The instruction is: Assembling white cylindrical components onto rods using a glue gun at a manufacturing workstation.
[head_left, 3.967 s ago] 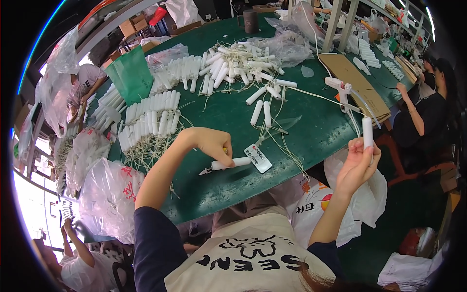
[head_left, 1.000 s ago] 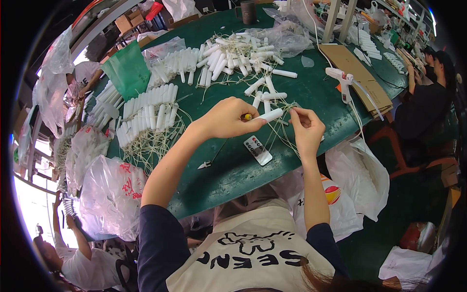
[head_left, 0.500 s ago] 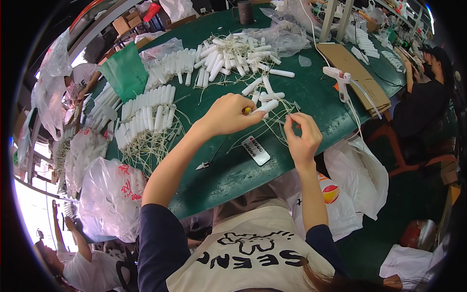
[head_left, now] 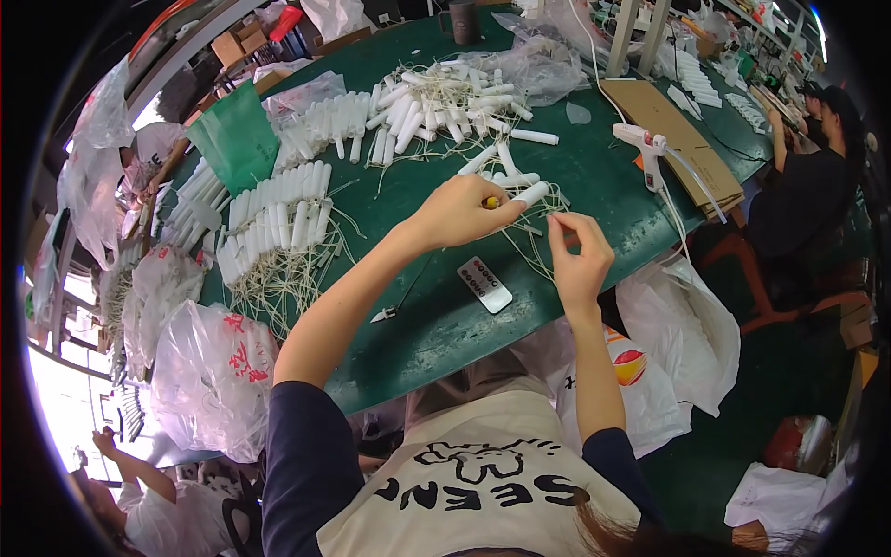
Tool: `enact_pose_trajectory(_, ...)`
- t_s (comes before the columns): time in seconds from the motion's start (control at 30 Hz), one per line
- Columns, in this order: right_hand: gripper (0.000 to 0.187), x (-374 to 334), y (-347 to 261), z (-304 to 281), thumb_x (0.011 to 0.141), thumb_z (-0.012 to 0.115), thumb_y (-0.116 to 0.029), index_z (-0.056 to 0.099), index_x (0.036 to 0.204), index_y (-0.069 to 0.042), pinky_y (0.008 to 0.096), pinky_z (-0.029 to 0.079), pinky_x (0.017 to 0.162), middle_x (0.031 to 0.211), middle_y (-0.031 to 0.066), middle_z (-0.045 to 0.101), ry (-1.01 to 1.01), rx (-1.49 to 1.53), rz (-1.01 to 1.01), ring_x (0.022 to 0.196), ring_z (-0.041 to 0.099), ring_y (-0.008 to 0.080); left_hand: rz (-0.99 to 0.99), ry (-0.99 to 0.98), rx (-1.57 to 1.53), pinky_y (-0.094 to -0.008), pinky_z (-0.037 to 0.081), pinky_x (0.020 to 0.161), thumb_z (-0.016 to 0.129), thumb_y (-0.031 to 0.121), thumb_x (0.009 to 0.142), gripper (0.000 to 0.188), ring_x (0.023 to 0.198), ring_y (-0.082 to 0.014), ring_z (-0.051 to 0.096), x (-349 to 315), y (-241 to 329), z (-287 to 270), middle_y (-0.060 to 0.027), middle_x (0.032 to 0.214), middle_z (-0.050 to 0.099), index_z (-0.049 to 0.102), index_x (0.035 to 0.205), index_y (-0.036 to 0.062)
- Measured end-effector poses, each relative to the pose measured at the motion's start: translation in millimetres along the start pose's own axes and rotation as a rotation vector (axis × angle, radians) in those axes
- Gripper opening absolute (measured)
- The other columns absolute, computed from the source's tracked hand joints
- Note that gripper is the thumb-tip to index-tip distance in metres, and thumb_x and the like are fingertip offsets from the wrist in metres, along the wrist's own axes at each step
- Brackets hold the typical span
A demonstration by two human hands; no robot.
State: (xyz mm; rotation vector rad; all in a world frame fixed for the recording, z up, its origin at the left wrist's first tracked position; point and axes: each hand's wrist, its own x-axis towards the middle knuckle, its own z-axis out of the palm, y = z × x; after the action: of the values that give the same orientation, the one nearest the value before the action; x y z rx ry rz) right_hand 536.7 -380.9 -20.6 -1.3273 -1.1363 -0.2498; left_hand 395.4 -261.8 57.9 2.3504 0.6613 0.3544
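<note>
My left hand is closed round a white tube that points up to the right. Something small and yellow shows between its fingers. Close by on the right, my right hand pinches at thumb and fingertip, by the thin pale wires near the tube's end; what sits in the pinch is too small to make out. Several loose white tubes lie just beyond my hands. Below them on the green table rests a white remote control with dark buttons.
A heap of wired white tubes lies beyond, with bundled tubes at left. A white glue gun lies by flat cardboard at right. A small white connector is near the left forearm. Plastic bags hang around; co-workers sit left and right.
My left hand has shifted slightly right with the white tube, nearer to my right hand. My right hand stays about where it was, still pinched.
</note>
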Motion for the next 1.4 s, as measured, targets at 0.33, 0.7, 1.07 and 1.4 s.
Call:
enact_pose_trajectory(0.33,0.012,-7,9,5,0.074,0.069,-0.001,0.062,0.083,-0.003,0.0303,0.047,0.053,0.077,0.0061,0.062,-0.038,-0.18,-0.258,0.062,0.059,0.0213,0.005,0.024,0.17,-0.0335,0.043,0.056,0.061,0.038,0.08,0.036,0.054,-0.0218,0.053,13,-4,17,-0.0112,0.06,0.058,0.069,0.075,0.0031)
enact_pose_trajectory(0.7,0.012,-9,11,4,0.077,0.065,0.001,0.057,0.086,-0.002,0.0289,0.045,0.055,0.081,0.0076,0.06,-0.076,-0.044,-0.085,0.062,0.056,0.0197,0.023,0.067,0.194,-0.0342,0.044,0.055,0.061,0.038,0.079,0.036,0.053,-0.0233,0.055,15,-5,21,-0.0103,0.06,0.06,0.069,0.073,0.0034)
enact_pose_trajectory(1.07,0.017,-3,20,-2,0.072,0.066,0.007,0.055,0.082,-0.001,0.026,0.047,0.056,0.083,0.0088,0.062,0.071,0.099,-0.032,0.059,0.059,0.0151,-0.06,0.065,0.239,-0.0342,0.044,0.054,0.059,0.041,0.078,0.038,0.054,-0.023,0.056,12,-2,22,-0.0108,0.058,0.058,0.07,0.073,0.0045)
enact_pose_trajectory(1.4,0.02,2,18,-2,0.068,0.065,0.012,0.057,0.082,-0.001,0.0264,0.049,0.06,0.085,0.0095,0.062,-0.039,-0.019,-0.151,0.064,0.06,0.0175,-0.029,0.024,0.152,-0.0339,0.043,0.054,0.059,0.038,0.081,0.037,0.05,-0.0212,0.051,18,8,21,-0.0099,0.055,0.055,0.069,0.073,0.0023)
